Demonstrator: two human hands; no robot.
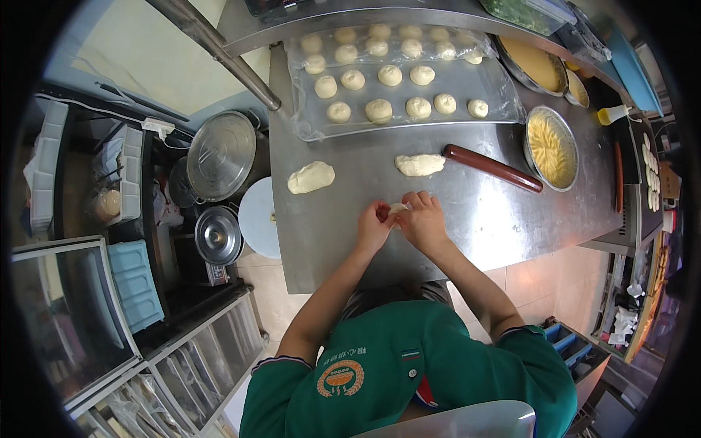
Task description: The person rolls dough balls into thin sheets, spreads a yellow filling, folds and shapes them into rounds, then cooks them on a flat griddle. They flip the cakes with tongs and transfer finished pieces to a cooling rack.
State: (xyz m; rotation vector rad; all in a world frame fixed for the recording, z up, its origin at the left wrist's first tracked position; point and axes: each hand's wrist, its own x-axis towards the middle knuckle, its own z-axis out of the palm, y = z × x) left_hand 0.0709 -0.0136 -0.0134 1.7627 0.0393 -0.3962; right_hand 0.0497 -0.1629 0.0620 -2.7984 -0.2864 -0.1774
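Observation:
Both my hands meet above the near part of the steel worktable [328, 241], fingers closed round a small pale piece of dough [397, 209]. My left hand [374, 225] pinches its left side, and my right hand [425, 223] grips it from the right; most of the piece is hidden by the fingers. Beyond them lies an oblong lump of dough [420, 165], its right end beside a dark red rolling pin [493, 168]. A second oblong lump [311, 177] rests farther left. To the right stands a metal bowl [530, 162] of yellow filling [553, 150].
At the back, a tray [475, 82] holds several round dough balls [389, 75], partly under clear plastic film. A shelf [350, 25] overhangs it. More bowls of yellow filling [537, 62] stand back right. Metal lids [221, 155] and a blue tray [136, 285] are left of the table.

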